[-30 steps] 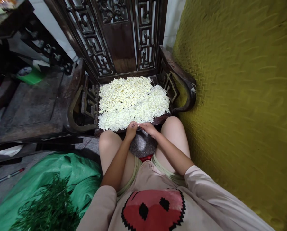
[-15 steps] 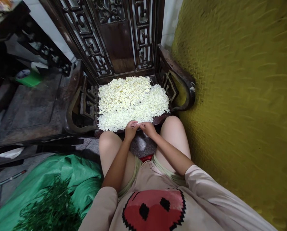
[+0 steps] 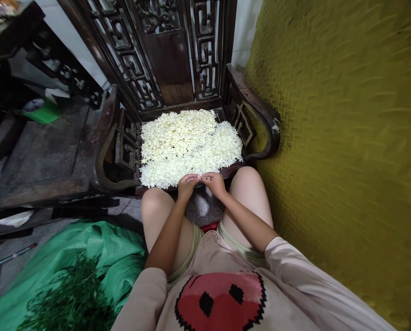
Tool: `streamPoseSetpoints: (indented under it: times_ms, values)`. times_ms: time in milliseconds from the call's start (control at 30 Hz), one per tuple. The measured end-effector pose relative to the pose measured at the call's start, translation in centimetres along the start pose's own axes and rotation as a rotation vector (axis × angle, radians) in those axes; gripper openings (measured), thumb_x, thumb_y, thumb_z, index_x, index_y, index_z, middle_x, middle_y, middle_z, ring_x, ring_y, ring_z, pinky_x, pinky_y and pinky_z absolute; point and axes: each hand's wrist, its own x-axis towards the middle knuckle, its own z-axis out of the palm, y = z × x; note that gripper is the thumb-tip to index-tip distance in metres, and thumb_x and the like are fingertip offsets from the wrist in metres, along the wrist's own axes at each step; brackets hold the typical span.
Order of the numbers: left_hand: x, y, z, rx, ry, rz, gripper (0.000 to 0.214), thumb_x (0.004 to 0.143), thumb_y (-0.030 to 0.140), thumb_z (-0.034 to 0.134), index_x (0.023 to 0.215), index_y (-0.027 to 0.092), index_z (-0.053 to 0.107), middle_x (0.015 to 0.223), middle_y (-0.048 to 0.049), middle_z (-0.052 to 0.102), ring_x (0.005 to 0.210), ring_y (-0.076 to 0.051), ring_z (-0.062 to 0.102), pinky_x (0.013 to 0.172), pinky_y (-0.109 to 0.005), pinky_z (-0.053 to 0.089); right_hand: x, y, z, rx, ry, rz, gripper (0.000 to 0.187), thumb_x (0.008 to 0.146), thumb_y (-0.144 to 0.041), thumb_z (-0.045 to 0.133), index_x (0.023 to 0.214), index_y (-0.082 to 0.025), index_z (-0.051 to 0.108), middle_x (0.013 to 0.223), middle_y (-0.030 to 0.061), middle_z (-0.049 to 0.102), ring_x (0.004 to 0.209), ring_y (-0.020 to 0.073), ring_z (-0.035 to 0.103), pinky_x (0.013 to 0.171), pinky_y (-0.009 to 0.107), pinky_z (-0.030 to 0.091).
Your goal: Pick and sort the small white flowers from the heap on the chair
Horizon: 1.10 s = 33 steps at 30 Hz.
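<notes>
Small white and cream flowers [image 3: 191, 142] lie thickly spread over the seat of a dark carved wooden chair [image 3: 174, 69]. At the seat's front edge, my left hand [image 3: 187, 185] and my right hand [image 3: 214, 183] meet at their fingertips. Both are closed in a pinch. A tiny white piece [image 3: 199, 176] shows between them; it looks like one of the flowers, though its details are too small to make out. Which hand carries more of it I cannot tell. My forearms rest close to my bare thighs.
A chair armrest [image 3: 260, 117] curves at the right, beside a yellow textured panel [image 3: 346, 151]. Leftward stands another dark wooden seat [image 3: 43, 161] with a green container [image 3: 44, 112]. Green leafy stems [image 3: 70, 294] lie on a green sack [image 3: 98, 243] at lower left.
Both hands have shifted slightly at the fingertips, my left fingers straightening toward the right hand and the right hand turning a little. The flower pile looks the same.
</notes>
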Motion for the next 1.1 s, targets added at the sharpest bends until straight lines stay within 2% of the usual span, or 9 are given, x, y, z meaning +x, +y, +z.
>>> streamPoseSetpoints:
  times_ms: [233,433,567,800,967,1100]
  values:
    - [-0.3,0.8,-0.4,0.23,-0.005,0.171,0.021,0.061,0.035,0.07,0.073,0.018,0.07,0.078,-0.0039,0.069,0.075,-0.017,0.063,0.073,-0.03,0.049,0.2,0.3,0.1,0.171,-0.011,0.054,0.025,0.067,-0.036,0.057,0.066,-0.014,0.069,0.045,-0.0038,0.043,0.046,0.009,0.036,0.049,0.022,0.03]
    - [-0.5,0.8,-0.4,0.386,-0.037,0.32,0.018,0.064,0.032,0.069,0.078,0.02,0.07,0.085,-0.0037,0.069,0.084,-0.018,0.062,0.082,-0.033,0.047,0.9,0.7,0.1,0.298,-0.044,0.164,0.026,0.06,-0.039,0.061,0.062,-0.014,0.068,0.049,-0.0019,0.049,0.048,0.0094,0.038,0.05,0.023,0.031]
    - [-0.6,0.7,-0.3,0.372,-0.019,0.284,0.017,0.067,0.034,0.066,0.078,0.02,0.07,0.084,-0.0035,0.069,0.082,-0.018,0.062,0.08,-0.031,0.046,1.1,1.0,0.2,0.328,-0.048,0.169,0.026,0.059,-0.039,0.062,0.064,-0.014,0.068,0.051,-0.002,0.051,0.05,0.0093,0.039,0.051,0.023,0.031]
    - [-0.4,0.4,-0.2,0.312,-0.013,0.172,0.02,0.068,0.037,0.064,0.076,0.019,0.068,0.079,-0.003,0.068,0.076,-0.016,0.061,0.074,-0.029,0.044,0.8,0.5,0.0,0.241,-0.079,0.142,0.027,0.062,-0.038,0.058,0.068,-0.014,0.068,0.048,-0.0043,0.042,0.048,0.0083,0.034,0.049,0.022,0.027]
    - [-0.3,0.1,-0.2,0.297,0.023,0.197,0.018,0.07,0.035,0.062,0.075,0.018,0.066,0.076,-0.0029,0.067,0.071,-0.015,0.059,0.071,-0.027,0.044,0.7,0.2,0.1,0.23,-0.057,0.133,0.027,0.062,-0.04,0.057,0.067,-0.014,0.066,0.049,-0.0041,0.041,0.048,0.0086,0.032,0.049,0.022,0.027]
    - [-0.3,-0.2,-0.2,0.402,0.066,0.244,0.018,0.073,0.035,0.057,0.074,0.018,0.063,0.075,-0.0023,0.064,0.068,-0.014,0.057,0.07,-0.027,0.044,0.6,0.3,0.3,0.235,-0.051,0.134,0.029,0.063,-0.043,0.058,0.067,-0.015,0.066,0.049,-0.0042,0.039,0.049,0.0091,0.032,0.05,0.023,0.027]
